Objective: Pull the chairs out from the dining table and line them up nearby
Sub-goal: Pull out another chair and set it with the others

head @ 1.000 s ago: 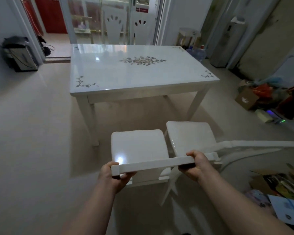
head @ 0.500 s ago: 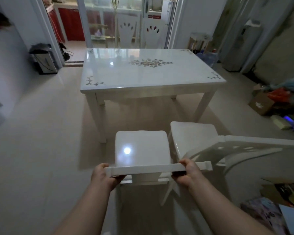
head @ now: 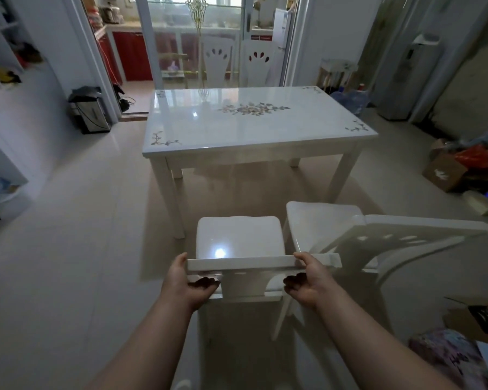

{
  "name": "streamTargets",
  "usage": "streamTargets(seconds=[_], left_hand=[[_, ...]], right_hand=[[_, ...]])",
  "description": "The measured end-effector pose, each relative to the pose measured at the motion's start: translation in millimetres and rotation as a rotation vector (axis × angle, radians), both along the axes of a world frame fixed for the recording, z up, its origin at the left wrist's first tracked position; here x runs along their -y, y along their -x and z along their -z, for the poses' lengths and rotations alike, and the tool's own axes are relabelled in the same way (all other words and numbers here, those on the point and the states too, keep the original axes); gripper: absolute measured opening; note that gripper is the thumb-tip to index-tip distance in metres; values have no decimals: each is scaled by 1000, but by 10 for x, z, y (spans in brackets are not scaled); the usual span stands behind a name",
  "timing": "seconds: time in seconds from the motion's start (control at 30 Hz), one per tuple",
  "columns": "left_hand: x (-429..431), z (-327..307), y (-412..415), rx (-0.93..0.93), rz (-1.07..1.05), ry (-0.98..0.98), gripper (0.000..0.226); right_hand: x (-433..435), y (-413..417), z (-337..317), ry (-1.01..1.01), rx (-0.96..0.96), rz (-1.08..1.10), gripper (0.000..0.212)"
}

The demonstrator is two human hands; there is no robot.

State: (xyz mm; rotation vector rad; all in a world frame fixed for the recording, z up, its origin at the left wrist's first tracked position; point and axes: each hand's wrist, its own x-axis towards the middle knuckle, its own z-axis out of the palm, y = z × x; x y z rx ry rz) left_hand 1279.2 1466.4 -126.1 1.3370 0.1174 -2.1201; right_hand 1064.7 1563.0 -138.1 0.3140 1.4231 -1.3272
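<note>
Both hands, left hand (head: 185, 281) and right hand (head: 307, 282), grip the top rail of the glossy white wooden chair (head: 238, 240), which stands clear of the white floral dining table (head: 254, 122). I think it is best to pull it straight, level with the second white chair (head: 321, 223) just beside.

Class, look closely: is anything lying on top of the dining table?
No: the dining table shows only its glossy white top with painted flower patterns, nothing resting on it.

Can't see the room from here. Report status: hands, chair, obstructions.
Left hand and right hand both grip held chair's top rail. Chair clear of dining table. Second chair close on right, angled.
</note>
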Motion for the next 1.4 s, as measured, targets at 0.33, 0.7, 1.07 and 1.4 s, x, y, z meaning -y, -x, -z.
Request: streamTargets(seconds=[0.33, 0.7, 1.07, 1.4], left_hand=[[-165, -138, 459, 25, 221, 37, 79], [-95, 112, 640, 64, 222, 37, 45], [-102, -64, 887, -5, 105, -71, 9], [-358, -37, 1352, 14, -7, -101, 11]], right_hand=[[-75, 128, 1, -13, -5, 101, 34], [149, 203, 85, -81, -65, 119, 19], [254, 528, 23, -102, -44, 134, 15], [136, 1038, -11, -113, -3, 9, 13]])
